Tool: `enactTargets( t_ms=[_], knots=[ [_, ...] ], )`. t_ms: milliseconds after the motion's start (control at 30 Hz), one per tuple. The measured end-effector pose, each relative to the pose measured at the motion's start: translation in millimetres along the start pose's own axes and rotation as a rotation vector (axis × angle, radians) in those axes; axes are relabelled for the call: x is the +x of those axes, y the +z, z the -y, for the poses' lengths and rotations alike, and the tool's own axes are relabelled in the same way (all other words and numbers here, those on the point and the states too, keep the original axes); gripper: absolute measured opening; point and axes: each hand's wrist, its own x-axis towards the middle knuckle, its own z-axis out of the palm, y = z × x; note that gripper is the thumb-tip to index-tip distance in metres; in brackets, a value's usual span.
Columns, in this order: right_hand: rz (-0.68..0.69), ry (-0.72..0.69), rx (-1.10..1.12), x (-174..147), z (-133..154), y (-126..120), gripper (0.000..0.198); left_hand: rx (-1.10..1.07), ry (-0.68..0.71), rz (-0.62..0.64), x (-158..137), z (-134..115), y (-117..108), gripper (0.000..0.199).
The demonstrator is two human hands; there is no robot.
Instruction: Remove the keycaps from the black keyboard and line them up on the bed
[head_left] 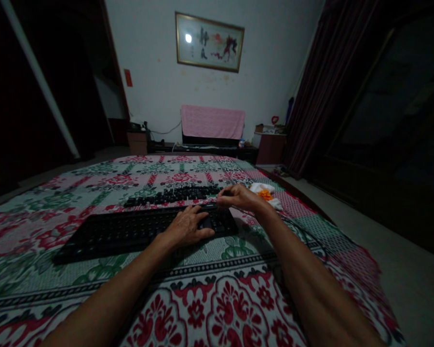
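Note:
A black computer keyboard (123,229) lies on the patterned bed cover, its key area dotted with small pale spots. My left hand (188,226) rests flat on its right part, fingers and thumb spread. Over the keyboard's right end, my right hand (238,196) is closed in a pinch, fingertips pointing down at the keys. Whatever sits between those fingertips is too small and dark to make out. Just behind the keyboard, several loose black keycaps (173,194) lie in a long band. A dark cable (307,231) runs on the cover, partly hidden by my right forearm.
A white cloth with an orange patch (265,193) lies beyond my right wrist. The bed cover (235,308) reaches to an edge at the right, with floor (415,284) below. Against the far wall stand a pink-draped television (213,121) and a low cabinet (271,148).

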Motion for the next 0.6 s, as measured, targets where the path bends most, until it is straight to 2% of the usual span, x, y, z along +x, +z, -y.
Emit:
enactTargets(
  t_ms=[67,200,333,433,500,600],
  knots=[
    [-0.031,-0.037,0.036,6.3,9.2,-11.3,0.030,-0.009,-0.001,-0.010,-0.8,-1.2,-0.7,0.062],
    [0.029,0.004,0.049,16.5,19.8,-17.9,0.029,-0.088,-0.055,-0.071,-1.1,-2.8,-2.4,0.061],
    [0.058,-0.004,0.121,19.2,13.1,2.1,0.031,-0.273,-0.124,-0.257,3.7,-2.7,-6.1,0.051],
    [0.040,-0.010,0.223,18.6,8.5,18.1,0.032,-0.366,-0.040,-0.371,7.6,-2.4,-8.8,0.036],
    [0.043,0.004,0.281,17.5,9.3,23.8,0.032,-0.353,0.024,-0.379,8.5,-2.1,-8.9,0.028],
    [0.053,0.017,0.296,15.3,15.4,23.7,0.030,-0.199,0.018,-0.300,8.0,-1.0,-5.3,0.024]
  ],
)
